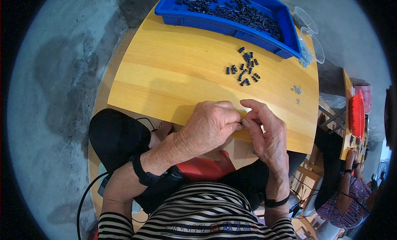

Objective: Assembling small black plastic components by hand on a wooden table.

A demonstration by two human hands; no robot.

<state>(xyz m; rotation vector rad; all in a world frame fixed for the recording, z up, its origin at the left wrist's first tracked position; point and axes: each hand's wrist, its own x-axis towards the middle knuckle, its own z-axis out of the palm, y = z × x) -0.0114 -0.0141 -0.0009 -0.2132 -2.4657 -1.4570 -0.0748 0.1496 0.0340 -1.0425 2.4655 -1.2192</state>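
Here, the left hand (211, 126) and right hand (264, 130) are pinching one tiny black part (241, 123) together at six o'clock, while many loose black bits (244, 68) are waiting at twelve o'clock.

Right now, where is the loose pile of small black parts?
The small black parts lie on the wooden table, right of centre, just below the blue tray.

1. A grey concrete floor (53, 95) fills the left and far sides, mottled with darker patches.
2. A yellow wooden table (173, 74) stands in the middle, evenly lit.
3. At the right, a second wooden table (346, 116) and wooden frames (310, 174) show.
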